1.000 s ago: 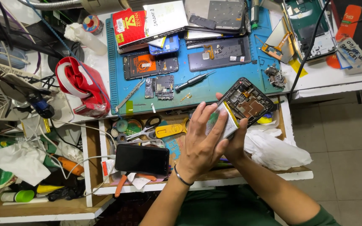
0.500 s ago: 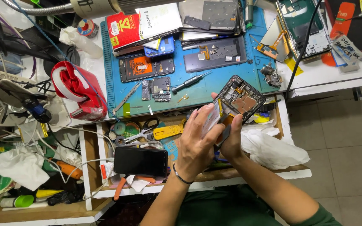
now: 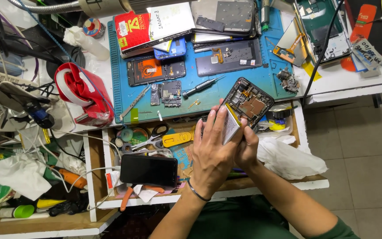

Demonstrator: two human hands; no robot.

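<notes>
We hold the opened phone (image 3: 248, 101) in our right hand (image 3: 246, 148), clenched around its lower end above the open drawer (image 3: 308, 144). Our left hand (image 3: 212, 152) lies flat, fingers pressing the pale battery (image 3: 231, 125), which stands tilted at the frame's edge, not seated. The back is already off and the boards exposed; the battery and closing remain, we judge. Beyond, on the blue mat (image 3: 208, 95) of the counter, lie a screwdriver (image 3: 202, 86) and other stripped phones.
</notes>
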